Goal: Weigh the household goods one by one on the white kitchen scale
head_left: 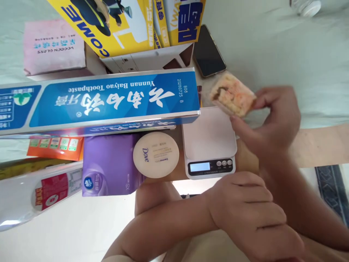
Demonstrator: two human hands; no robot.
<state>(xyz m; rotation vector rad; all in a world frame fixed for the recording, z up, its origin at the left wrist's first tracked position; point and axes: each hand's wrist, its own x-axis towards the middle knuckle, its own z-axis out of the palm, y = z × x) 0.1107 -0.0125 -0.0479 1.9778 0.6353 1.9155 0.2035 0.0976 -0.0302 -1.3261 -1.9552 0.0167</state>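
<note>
My right hand pinches a wrapped snack cake with orange and cream filling, holding it just above the far right corner of a small white kitchen scale. The scale's display faces me. My left hand rests closed near my lap in front of the scale, holding nothing that I can see, with the forearm crossing from the left.
A long blue toothpaste box lies left of the scale. Below it sit a round Dove tin, a purple pack and a red-labelled packet. Yellow boxes, a pink pack and a phone lie farther back.
</note>
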